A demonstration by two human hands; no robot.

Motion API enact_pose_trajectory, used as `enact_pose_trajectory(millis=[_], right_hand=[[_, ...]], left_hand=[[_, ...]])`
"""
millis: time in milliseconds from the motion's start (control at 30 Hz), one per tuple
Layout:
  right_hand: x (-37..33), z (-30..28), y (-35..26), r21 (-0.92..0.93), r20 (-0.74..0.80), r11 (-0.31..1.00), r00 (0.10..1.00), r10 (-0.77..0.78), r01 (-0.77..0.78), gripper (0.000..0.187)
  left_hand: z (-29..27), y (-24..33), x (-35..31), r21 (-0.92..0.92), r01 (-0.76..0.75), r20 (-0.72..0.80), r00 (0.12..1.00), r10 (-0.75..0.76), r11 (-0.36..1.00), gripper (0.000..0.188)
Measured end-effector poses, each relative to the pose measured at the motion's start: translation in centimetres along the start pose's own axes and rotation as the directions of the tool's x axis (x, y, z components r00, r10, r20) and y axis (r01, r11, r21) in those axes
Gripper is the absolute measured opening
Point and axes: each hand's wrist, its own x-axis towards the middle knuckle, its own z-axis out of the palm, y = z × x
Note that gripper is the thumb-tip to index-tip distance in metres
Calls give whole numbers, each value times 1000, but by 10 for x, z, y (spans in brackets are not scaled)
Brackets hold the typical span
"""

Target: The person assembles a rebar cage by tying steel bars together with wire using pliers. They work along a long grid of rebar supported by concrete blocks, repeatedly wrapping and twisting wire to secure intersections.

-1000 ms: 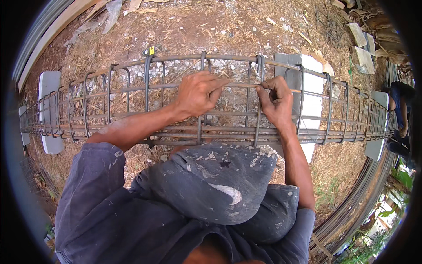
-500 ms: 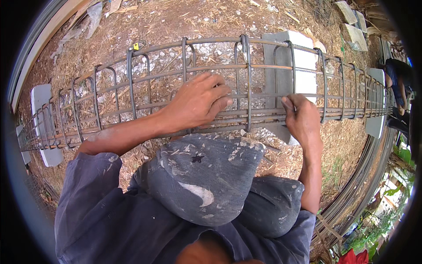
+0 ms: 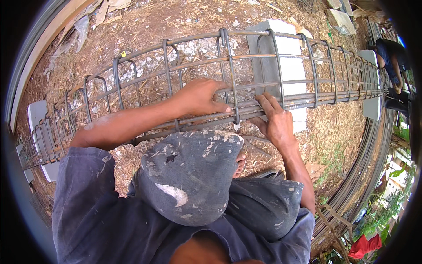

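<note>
A long rebar cage (image 3: 278, 70) of lengthwise steel bars and square stirrups crosses in front of me from left to right. My left hand (image 3: 201, 97) lies over its near side, left of a middle stirrup (image 3: 232, 72). Its fingers curl around the bars, with the thumb pointing at that stirrup. To the stirrup's right, my right hand (image 3: 278, 124) grips the near lengthwise bars, fingers over the top and thumb below. The undersides of both grips are hidden.
Grey-white blocks (image 3: 292, 68) stand under the cage at its middle, left (image 3: 37, 112) and right (image 3: 372, 105). My knees (image 3: 189, 176) are close to its near side. Long steel rods (image 3: 351, 193) lie at the right. Another person (image 3: 391, 66) is at the far right end.
My right hand has moved left along the cage toward the middle stirrup and has gone from a pinch to a wider grip on the bars. The whole view has shifted slightly.
</note>
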Motion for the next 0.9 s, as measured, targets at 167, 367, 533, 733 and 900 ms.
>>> enact_pose_trajectory(millis=[167, 367, 533, 733, 900], right_hand=[[-10, 13, -2, 42, -89, 999, 995, 35, -31, 67], [-41, 19, -21, 57, -211, 996, 974, 78, -67, 70], [-7, -4, -20, -66, -1, 997, 1000, 30, -30, 70], [2, -4, -21, -14, 93, 992, 987, 129, -128, 67], [-1, 0, -21, 99, 21, 986, 991, 134, -135, 68]], left_hand=[[11, 3, 8, -14, 54, -80, 995, -55, 998, 58], [27, -5, 7, -44, 3, -218, 976, -12, 999, 56], [10, 6, 17, -41, 111, -74, 991, -114, 993, 54], [18, 12, 12, -189, 144, -195, 964, -181, 971, 49], [9, 15, 14, -174, 182, -108, 973, -202, 968, 40]])
